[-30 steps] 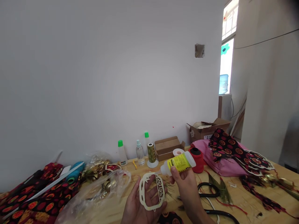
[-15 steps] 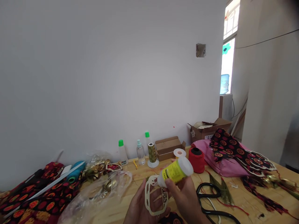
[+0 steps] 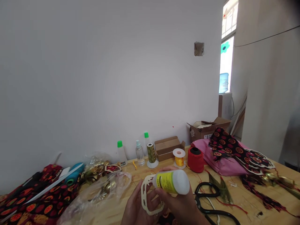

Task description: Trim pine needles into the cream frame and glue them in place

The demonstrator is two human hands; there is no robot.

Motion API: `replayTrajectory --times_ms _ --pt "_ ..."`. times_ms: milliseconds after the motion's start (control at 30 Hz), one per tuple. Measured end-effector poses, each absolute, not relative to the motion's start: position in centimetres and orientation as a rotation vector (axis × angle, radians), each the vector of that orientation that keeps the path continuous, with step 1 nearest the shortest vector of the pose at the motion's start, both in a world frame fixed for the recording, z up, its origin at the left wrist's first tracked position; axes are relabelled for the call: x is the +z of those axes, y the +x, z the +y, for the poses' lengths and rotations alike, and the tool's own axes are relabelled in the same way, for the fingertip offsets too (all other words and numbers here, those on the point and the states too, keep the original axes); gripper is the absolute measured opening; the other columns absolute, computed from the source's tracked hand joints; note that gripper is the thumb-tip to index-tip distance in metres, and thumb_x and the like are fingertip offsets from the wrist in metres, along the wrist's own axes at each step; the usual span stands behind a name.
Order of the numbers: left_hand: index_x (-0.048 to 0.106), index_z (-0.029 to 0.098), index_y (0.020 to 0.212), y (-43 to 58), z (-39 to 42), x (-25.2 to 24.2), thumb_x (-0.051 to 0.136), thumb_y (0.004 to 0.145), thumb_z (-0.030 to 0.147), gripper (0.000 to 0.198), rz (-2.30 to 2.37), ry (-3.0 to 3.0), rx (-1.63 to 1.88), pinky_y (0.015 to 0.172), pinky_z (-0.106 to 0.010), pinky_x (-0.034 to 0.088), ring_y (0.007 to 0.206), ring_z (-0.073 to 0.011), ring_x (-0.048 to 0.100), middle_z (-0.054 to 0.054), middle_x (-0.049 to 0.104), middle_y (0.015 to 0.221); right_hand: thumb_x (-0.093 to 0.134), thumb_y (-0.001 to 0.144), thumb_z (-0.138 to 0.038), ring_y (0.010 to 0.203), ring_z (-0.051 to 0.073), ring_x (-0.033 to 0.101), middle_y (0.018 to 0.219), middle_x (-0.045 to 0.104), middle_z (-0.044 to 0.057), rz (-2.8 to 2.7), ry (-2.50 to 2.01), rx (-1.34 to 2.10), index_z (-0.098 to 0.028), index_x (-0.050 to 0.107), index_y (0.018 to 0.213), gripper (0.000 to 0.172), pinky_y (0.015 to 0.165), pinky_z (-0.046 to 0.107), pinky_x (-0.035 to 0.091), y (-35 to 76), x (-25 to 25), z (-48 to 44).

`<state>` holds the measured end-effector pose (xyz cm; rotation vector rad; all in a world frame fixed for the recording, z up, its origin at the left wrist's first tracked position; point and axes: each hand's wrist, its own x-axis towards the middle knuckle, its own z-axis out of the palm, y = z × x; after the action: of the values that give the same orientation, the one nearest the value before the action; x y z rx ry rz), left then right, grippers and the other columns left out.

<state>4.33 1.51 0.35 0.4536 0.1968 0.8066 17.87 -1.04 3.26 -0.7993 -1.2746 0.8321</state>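
Observation:
In my left hand (image 3: 134, 203) rests a pale cut-out frame (image 3: 144, 200) with rounded corners and a fretwork pattern, held upright toward me. My right hand (image 3: 180, 204) is wrapped round a white glue bottle (image 3: 181, 182) with a yellow-green label. The bottle is tipped on its side, its nozzle end at the upper part of the frame. Whether the tip touches the frame I cannot tell. Below the hands a bit of dark patterned fabric (image 3: 167, 218) shows, mostly hidden. Black-handled scissors (image 3: 207, 189) lie just right of my right hand.
Along the wall stand green-capped bottles (image 3: 122, 154), a spray bottle (image 3: 140, 154), a gold thread cone (image 3: 151, 153), an open carton (image 3: 167, 153), a yellow spool (image 3: 179, 160) and a red thread cone (image 3: 196, 162). Patterned fabric (image 3: 47, 197) and a plastic bag (image 3: 93, 193) lie left; a pink bag (image 3: 220, 162) lies right.
The glue bottle has swung to a more level tilt and moved slightly left and down, still in my right hand. The yellow spool behind it now shows. The view has shifted a little.

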Motion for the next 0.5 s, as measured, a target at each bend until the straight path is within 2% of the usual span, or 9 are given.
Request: replayTrajectory --times_ms 67,200,300,500 --pt "0.065 0.015 0.092 4.24 1.54 0.28 0.031 0.083 0.04 0.043 0.205 0.447 0.797 0.078 -0.036 0.039 0.084 -0.0213 0.06 -0.01 0.069 0.091 0.064 0.06 -0.02 0.073 0.019 0.061 0.081 0.064 0.003 -1.207 -0.772 0.87 -0.02 0.053 0.088 0.03 0.068 0.028 0.049 17.79 3.45 -1.11" --pt "0.063 0.013 0.095 4.2 1.59 0.08 0.03 0.083 0.04 0.045 0.205 0.469 0.793 0.074 -0.034 0.04 0.08 -0.0201 0.061 -0.011 0.069 0.091 0.065 0.058 -0.022 0.065 0.018 0.06 0.074 0.062 0.001 -1.199 -0.705 0.887 -0.02 0.053 0.088 0.032 0.059 0.027 0.05 17.65 3.32 -1.23" --pt "0.06 0.011 0.1 4.22 1.63 0.02 0.029 0.083 0.041 0.047 0.196 0.484 0.795 0.071 -0.033 0.04 0.078 -0.0196 0.061 -0.012 0.068 0.093 0.065 0.057 -0.023 0.064 0.017 0.059 0.074 0.061 0.001 -1.256 -0.682 0.858 -0.02 0.054 0.09 0.034 0.058 0.025 0.05 17.51 3.16 -1.24" --pt "0.065 0.016 0.09 4.32 1.41 0.52 0.03 0.084 0.039 0.043 0.192 0.497 0.809 0.08 -0.037 0.037 0.084 -0.0206 0.061 -0.009 0.07 0.089 0.065 0.06 -0.024 0.067 0.019 0.06 0.076 0.062 0.002 -1.182 -0.694 0.865 -0.021 0.054 0.087 0.029 0.061 0.029 0.052 17.36 3.33 -1.09"
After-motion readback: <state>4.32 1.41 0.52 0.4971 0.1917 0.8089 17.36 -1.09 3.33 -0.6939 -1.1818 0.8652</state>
